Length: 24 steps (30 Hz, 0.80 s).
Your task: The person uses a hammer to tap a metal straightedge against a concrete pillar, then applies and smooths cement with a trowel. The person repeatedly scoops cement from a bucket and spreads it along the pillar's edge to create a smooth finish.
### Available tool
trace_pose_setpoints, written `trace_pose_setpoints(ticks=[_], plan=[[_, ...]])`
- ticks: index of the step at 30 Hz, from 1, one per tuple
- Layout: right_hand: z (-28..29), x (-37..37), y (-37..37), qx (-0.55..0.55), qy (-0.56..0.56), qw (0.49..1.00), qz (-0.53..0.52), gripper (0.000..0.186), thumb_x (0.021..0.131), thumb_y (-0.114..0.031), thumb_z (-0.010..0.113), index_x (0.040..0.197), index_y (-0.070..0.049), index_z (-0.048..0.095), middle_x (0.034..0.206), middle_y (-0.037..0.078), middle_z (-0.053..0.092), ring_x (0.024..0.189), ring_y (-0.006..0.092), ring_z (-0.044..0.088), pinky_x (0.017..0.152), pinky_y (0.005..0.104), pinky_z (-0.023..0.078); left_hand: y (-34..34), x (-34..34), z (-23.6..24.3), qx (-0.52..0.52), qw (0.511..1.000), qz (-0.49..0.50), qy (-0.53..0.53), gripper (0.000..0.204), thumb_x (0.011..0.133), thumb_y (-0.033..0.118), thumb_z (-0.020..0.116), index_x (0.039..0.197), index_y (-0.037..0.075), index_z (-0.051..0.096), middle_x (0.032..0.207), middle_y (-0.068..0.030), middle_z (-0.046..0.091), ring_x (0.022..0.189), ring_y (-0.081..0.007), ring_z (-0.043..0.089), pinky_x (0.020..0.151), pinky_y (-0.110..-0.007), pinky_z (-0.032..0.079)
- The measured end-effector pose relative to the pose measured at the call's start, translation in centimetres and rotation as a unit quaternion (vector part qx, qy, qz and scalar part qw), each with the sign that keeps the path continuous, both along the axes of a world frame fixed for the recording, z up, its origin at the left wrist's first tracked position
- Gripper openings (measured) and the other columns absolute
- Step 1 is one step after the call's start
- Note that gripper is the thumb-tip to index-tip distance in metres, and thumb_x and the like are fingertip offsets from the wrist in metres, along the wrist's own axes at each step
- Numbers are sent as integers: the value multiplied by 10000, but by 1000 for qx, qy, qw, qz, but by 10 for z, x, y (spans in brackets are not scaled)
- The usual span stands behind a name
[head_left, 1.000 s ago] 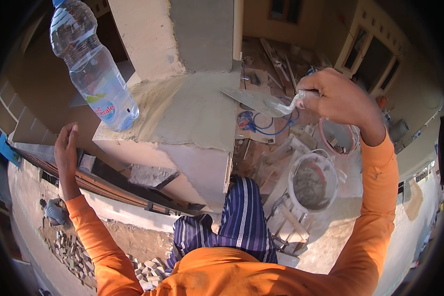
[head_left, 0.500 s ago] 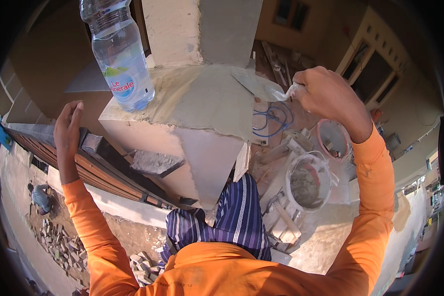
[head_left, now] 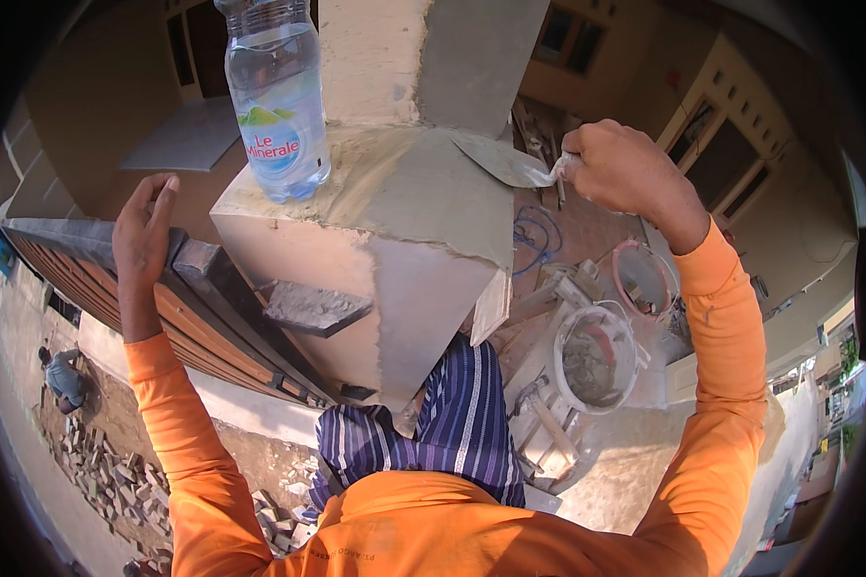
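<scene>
My right hand [head_left: 622,173] grips the handle of a metal trowel [head_left: 498,162], its blade lying at the right part of a ledge [head_left: 375,188] coated with grey mortar. The ledge juts from a square pillar [head_left: 366,53], partly plastered grey. A clear plastic bottle [head_left: 272,82] with a blue and green label stands upright on the ledge's left part, partly filled with clear liquid. My left hand [head_left: 144,233] hangs in the air left of the ledge, near the dark top of a fence, fingers apart and loosely curved, holding nothing.
Below right lie a white bucket of mortar [head_left: 592,375], a reddish tub [head_left: 642,279], boards and a blue hose [head_left: 539,240]. A slatted fence [head_left: 183,313] runs below my left arm. A person [head_left: 63,380] crouches by broken rubble [head_left: 106,466] at lower left. My striped-clad knees touch near the pillar's foot.
The view has shifted, so bottle and ledge sit higher and further right. Both my hands appear higher in the picture; the trowel stays in my right hand at the ledge.
</scene>
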State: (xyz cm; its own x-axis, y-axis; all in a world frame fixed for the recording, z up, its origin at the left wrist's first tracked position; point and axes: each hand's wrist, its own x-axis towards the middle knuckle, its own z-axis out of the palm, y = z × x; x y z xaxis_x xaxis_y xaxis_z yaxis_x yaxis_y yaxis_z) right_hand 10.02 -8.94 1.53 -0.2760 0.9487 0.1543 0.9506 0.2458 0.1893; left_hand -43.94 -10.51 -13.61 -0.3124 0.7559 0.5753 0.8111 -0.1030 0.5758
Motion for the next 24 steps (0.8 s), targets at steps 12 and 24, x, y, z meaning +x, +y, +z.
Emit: trace_pose_setpoints(ticks=[12,24], plan=[[23,-23,18,-29,10,999,19,316,901,-239,738,1003,59,772,819,279,707,800,447,701,770,503,555,-3,14,5,3,1000,28,-2,439,1094,475,656,1299,105,774,1157,-101,799,1102,-248,741,1029,-364,536],[41,-33,-1,-159,53,982,83,326,920,-238,738,1051,56,790,852,234,732,764,385,667,740,446,535,-6,12,5,14,1000,15,14,432,1095,461,652,1289,95,773,1180,-108,794,1119,-252,738,1032,-367,533]])
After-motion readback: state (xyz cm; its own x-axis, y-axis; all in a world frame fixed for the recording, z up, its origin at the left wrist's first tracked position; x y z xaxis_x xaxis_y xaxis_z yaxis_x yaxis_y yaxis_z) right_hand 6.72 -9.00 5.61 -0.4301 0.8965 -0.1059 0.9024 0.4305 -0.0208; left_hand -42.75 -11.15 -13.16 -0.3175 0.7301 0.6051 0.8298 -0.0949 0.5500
